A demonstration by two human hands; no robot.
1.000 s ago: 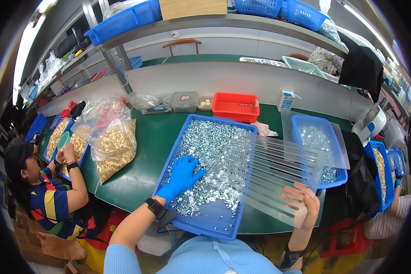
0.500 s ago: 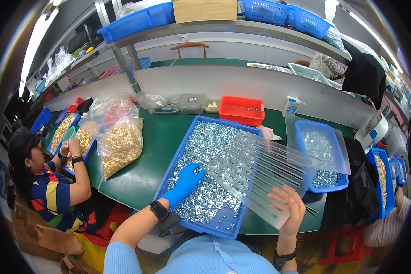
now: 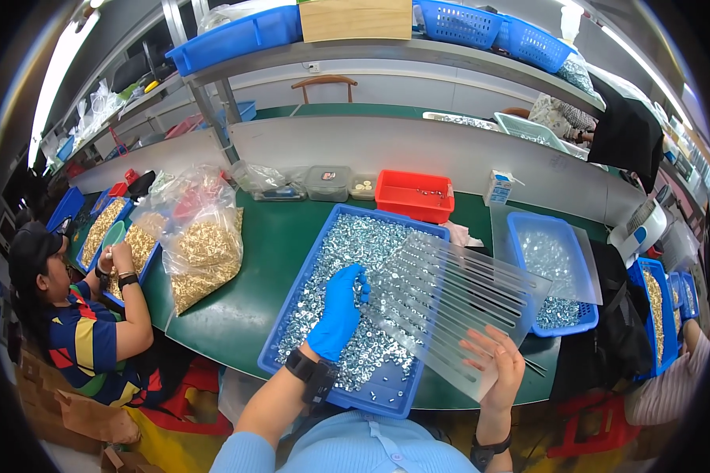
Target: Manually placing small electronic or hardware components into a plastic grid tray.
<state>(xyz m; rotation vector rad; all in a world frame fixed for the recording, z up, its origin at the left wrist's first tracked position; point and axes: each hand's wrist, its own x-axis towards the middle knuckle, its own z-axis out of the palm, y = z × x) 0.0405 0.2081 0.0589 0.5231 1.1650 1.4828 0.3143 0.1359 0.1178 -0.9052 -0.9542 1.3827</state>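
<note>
My left hand (image 3: 338, 314), in a blue glove, is over the small silvery metal parts (image 3: 355, 236) in the blue tray (image 3: 272, 347). Its fingers curl closed beside the left end of a clear slotted plastic sheet (image 3: 457, 303); what they hold, if anything, I cannot make out. My bare right hand (image 3: 497, 364) grips the sheet's lower right corner, with fingers showing through it. The sheet slants over the tray's right side, and rows of small parts sit along its slots toward the left end.
A blue basket (image 3: 588, 319) of similar parts, partly under clear sheeting, stands right of the tray. Behind are a red bin (image 3: 414, 197) and a drink carton (image 3: 499, 188). Leftward lie a bag of gold-coloured parts (image 3: 205, 260) and a person (image 3: 95, 331) handling similar pieces.
My left hand has moved up and right to the sheet's left end, its wrist turning more upright. My right hand keeps its grip, and the sheet has barely shifted.
</note>
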